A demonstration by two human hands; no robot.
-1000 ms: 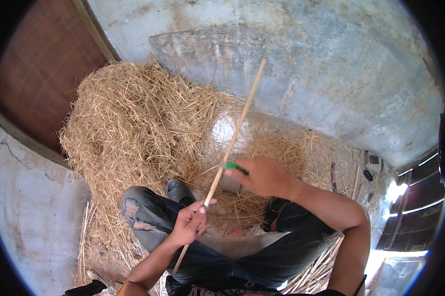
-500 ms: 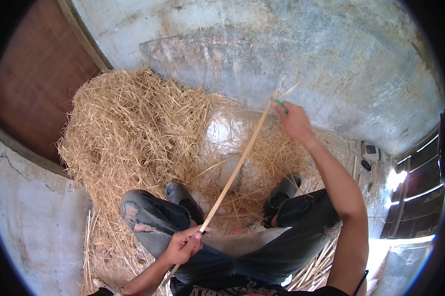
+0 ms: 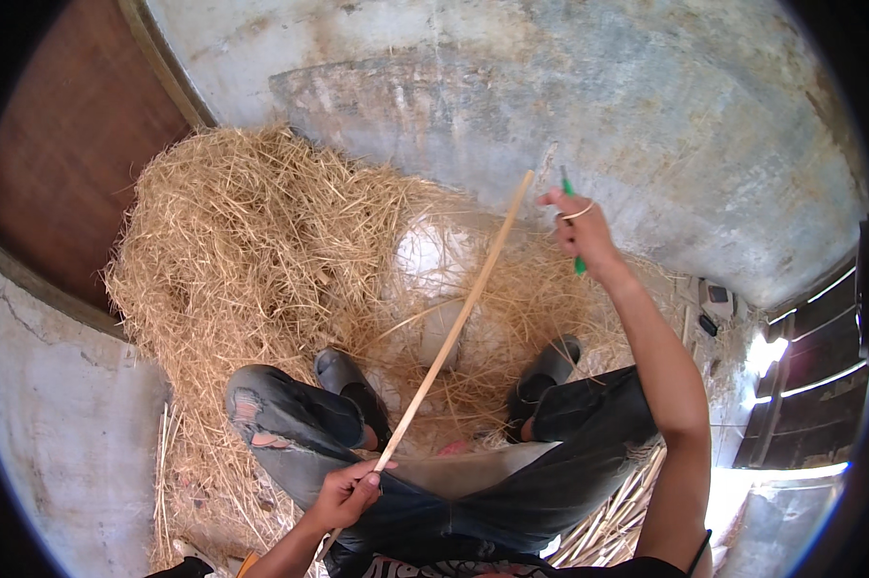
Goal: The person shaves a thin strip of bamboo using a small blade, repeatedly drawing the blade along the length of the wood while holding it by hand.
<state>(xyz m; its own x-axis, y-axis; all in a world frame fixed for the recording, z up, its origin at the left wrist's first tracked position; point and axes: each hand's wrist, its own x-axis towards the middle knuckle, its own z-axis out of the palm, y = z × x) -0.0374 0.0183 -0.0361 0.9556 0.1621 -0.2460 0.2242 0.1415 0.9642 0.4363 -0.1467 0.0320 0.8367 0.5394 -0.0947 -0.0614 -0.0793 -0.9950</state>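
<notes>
My left hand, low in front of my lap, is closed round the lower part of a long pale bamboo strip. The strip slants up and away to the right, its far end free in the air. Beyond my knees, just right of that end, my right hand grips a slim green-handled knife; its short dark tip points up, apart from the strip. A thin pale loop lies across the right fingers. Its kind is hard to make out.
A large heap of straw-like shavings fills the left side. More shavings lie round my shoes. Split sticks lie by my right thigh. A grey concrete wall curves behind, and a small dark object sits at right.
My right hand with the knife has come off the strip's far end and turned, the knife now upright. A pale sliver at that end is gone from there. The left hand keeps its hold.
</notes>
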